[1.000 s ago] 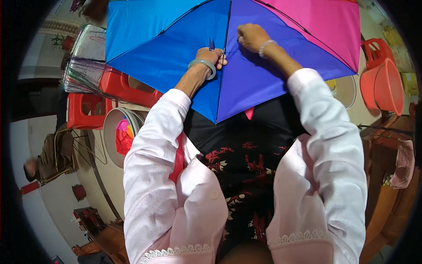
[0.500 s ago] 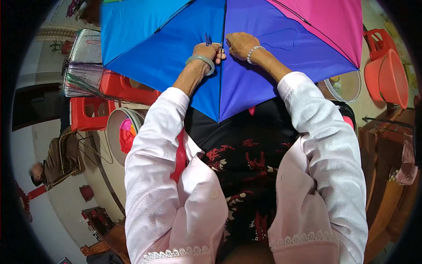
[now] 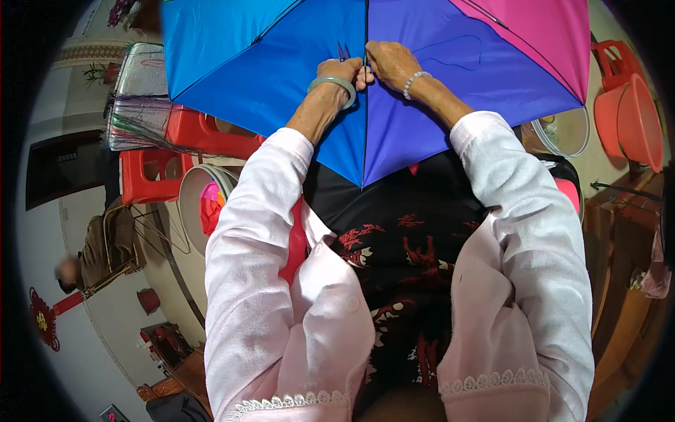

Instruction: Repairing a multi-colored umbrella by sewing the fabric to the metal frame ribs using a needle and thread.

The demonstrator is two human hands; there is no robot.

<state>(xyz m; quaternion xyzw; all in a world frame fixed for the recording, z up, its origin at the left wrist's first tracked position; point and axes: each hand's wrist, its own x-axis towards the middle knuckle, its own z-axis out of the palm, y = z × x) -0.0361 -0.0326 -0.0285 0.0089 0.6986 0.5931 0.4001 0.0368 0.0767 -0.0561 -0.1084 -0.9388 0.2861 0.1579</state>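
Observation:
A multicoloured umbrella canopy (image 3: 253,88) spreads before me, its light blue, blue, purple and pink panels divided by thin dark ribs. Beside the middle rib (image 3: 365,133), where blue meets purple, both my hands work close together. My left hand (image 3: 340,70), with a jade-like bangle at the wrist, is closed; the pointed tips of small dark snips (image 3: 343,52) stick up out of it. My right hand (image 3: 394,65), wearing a beaded bracelet, is pinched at the rib; what its fingertips hold is hidden. From near it a dark thread (image 3: 457,38) loops across the purple panel.
Red plastic stools (image 3: 151,176) and a pile of wrapped silvery bundles (image 3: 137,98) stand at left, beside a pale bucket (image 3: 188,200) with bright cloth. At right are a clear tub (image 3: 569,133), a red basin (image 3: 626,123) and wooden furniture (image 3: 619,281). A person (image 3: 69,273) sits far left.
The view has shifted slightly, so most things sit a little further right. My right hand has drawn nearer the rib and left hand, its fingertips now at the rib.

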